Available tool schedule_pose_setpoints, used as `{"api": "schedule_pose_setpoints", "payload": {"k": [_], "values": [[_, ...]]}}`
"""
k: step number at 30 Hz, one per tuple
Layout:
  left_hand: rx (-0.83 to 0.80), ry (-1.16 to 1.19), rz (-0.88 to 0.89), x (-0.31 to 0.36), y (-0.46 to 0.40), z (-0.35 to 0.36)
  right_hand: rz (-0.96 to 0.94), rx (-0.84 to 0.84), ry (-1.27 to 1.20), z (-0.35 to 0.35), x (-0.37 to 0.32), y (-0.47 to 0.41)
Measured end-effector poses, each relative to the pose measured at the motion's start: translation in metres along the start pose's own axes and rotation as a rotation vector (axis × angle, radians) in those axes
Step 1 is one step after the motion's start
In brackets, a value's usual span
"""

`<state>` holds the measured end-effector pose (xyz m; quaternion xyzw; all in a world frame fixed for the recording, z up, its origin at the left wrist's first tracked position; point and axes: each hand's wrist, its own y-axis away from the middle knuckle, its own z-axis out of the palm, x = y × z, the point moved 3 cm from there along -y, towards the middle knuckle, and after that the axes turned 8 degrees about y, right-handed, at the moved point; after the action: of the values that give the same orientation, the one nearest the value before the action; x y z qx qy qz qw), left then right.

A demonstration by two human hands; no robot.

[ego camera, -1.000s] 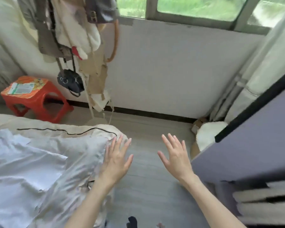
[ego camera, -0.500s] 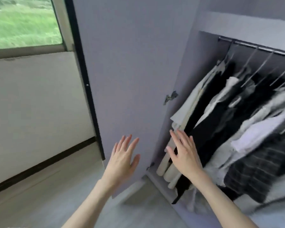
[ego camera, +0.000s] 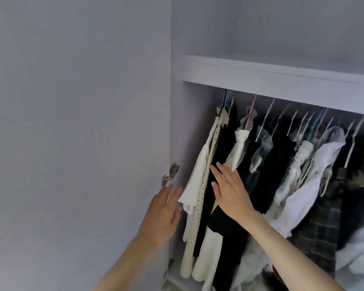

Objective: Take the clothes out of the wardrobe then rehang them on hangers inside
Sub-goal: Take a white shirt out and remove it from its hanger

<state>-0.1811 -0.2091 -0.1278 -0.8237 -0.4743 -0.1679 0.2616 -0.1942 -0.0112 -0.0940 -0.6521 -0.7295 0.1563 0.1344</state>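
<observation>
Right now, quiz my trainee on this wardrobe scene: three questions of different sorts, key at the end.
1. True or false: the right hand is closed around a hanger.
2. Which garment hangs furthest left on the rail? A) white garment B) plaid skirt C) black garment
3. Fill in: the left hand is open, just below the door's metal ____.

Key: 1 false, it lies flat and open against the clothes; 2 A; 3 hinge.

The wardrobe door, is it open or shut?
Open. The door is swung out to the left on its hinge, so the hanging clothes and the shelf above them show.
</observation>
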Motion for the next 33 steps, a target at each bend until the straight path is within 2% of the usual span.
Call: {"api": "schedule_pose_setpoints", "payload": {"k": [7,15,18,22,26,31,33], "values": [[0.029,0.071,0.053,0.014,-0.088,0.003,-0.056,0.077,0.108,0.007,0.032,-0.080],[0.195,0.297,-0.030,0.035,-0.175,0.012,-0.240,0.003,0.278,0.030,0.082,-0.101],[0.184,0.261,-0.006,0.050,-0.202,0.020,-0.224,0.035,0.297,0.029,0.103,-0.093],[0.101,0.189,-0.070,0.069,-0.236,0.035,-0.187,0.027,0.298,0.030,0.111,-0.087],[0.153,0.100,-0.162,0.070,-0.261,0.039,-0.145,0.013,0.289,0.031,0.117,-0.084],[0.161,0.130,-0.232,0.071,-0.274,0.039,-0.109,0.026,0.281,0.031,0.121,-0.081],[0.222,0.183,-0.233,0.074,-0.274,0.035,-0.111,0.032,0.280,0.030,0.121,-0.081]]}}
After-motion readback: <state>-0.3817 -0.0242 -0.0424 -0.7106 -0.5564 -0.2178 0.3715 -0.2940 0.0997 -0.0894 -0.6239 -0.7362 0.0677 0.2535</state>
